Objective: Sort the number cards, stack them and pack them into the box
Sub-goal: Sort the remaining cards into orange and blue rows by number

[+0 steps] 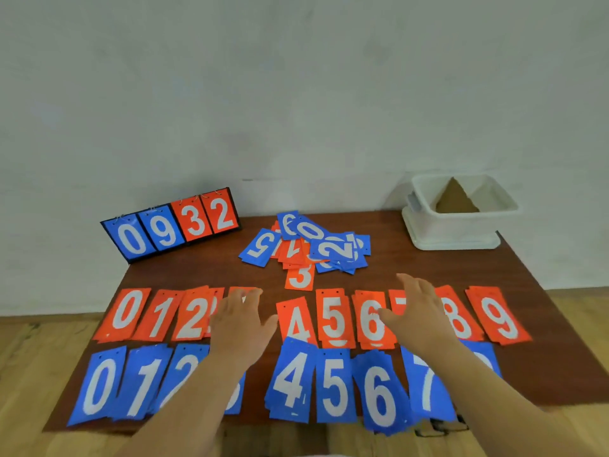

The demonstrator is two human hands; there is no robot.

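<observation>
The wall [296, 87] fills the upper half of the view. It is plain, pale grey-white and slightly mottled, with no fittings visible. Its base meets the floor [39, 351] along a line running behind the table. The floor is light wood with visible grain and plank seams; it shows to the left, to the right and along the near edge of the view. The table [204, 275] is low, rectangular and finished in dark reddish-brown wood. Its far edge stands against or just beside the wall; contact cannot be confirmed. Lighting is soft and even, with faint shadows on the wall near the table's far right corner.
</observation>
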